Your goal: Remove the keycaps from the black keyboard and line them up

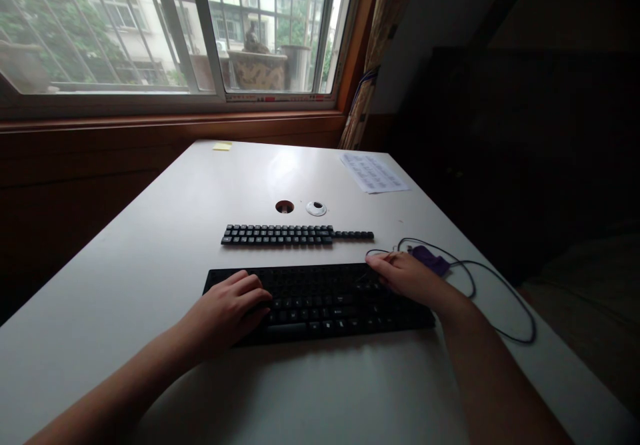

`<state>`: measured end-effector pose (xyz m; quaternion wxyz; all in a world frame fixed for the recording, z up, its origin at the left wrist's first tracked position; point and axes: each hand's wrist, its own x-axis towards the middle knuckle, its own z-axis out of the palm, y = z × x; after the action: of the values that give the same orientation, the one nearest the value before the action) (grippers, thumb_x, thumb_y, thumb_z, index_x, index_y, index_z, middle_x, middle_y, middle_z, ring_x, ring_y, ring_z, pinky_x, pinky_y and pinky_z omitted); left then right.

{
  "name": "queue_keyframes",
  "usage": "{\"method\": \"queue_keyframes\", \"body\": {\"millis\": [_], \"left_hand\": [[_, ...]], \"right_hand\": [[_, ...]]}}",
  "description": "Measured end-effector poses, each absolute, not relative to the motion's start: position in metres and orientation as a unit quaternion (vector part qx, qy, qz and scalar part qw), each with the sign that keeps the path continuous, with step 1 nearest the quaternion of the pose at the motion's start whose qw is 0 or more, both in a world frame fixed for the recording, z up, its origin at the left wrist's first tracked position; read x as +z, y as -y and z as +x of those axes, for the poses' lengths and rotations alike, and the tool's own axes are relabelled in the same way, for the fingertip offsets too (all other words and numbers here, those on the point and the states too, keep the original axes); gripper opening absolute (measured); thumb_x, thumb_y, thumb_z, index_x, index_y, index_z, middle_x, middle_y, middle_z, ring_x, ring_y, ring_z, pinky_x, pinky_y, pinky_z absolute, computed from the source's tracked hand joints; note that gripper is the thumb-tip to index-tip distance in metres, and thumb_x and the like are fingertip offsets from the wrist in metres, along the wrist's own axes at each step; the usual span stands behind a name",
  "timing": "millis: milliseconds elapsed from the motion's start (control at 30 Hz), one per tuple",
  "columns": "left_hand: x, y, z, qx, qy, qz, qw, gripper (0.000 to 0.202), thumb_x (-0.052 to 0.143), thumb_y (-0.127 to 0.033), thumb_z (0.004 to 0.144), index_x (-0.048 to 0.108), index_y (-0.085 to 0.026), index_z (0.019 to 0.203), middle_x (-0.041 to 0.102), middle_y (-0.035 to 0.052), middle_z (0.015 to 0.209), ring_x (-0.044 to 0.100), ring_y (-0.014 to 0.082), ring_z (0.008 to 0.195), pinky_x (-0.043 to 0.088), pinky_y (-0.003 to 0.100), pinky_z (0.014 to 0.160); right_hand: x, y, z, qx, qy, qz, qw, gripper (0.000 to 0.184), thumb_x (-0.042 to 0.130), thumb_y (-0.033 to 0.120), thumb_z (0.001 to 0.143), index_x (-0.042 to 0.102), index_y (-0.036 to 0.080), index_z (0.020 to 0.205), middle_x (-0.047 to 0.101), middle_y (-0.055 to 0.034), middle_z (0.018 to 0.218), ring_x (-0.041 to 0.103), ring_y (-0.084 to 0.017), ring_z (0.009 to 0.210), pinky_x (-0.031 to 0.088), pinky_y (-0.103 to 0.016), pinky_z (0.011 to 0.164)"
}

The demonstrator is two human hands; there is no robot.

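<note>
A black keyboard (345, 312) lies on the white table, its upper rows bare of keycaps and its lower rows still capped. My left hand (240, 302) rests over the keyboard's left part with fingers bent and laid on it, holding nothing that I can see. Above the right part of the keyboard, my right hand (397, 272) is closed in a pinch on a thin wire tool, which looks like a keycap puller; its tip is hard to make out against the dark keys. Behind the keyboard, loose black keycaps (277, 235) stand in neat rows, with a single line extending right.
A black cable (533, 328) loops along the right side near a purple pouch or cloth (430, 260). Farther back are a round cable hole (285, 207), a white grommet (316, 208), printed sheets (375, 173) and a yellow sticky note (223, 146). A window is beyond.
</note>
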<state>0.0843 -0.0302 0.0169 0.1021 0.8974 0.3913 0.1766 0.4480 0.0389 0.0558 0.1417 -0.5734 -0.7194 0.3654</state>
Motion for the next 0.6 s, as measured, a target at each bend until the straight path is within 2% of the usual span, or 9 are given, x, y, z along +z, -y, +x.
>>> {"method": "queue_keyframes", "body": {"millis": [600], "left_hand": [[0.0156,0.0305,0.0846,0.178,-0.389,0.897,0.11,0.016,0.052,-0.022,0.095,0.065,-0.022,0.105,0.062,0.007,0.097,0.057,0.0219,0.091,0.051,0.035,0.077]], "right_hand": [[0.0481,-0.0457,0.4536,0.413,0.673,-0.592,0.162,0.049,0.048,0.063,0.085,0.048,0.02,0.062,0.048,0.0015,0.055,0.044,-0.012,0.048,0.033,-0.024,0.046]]}}
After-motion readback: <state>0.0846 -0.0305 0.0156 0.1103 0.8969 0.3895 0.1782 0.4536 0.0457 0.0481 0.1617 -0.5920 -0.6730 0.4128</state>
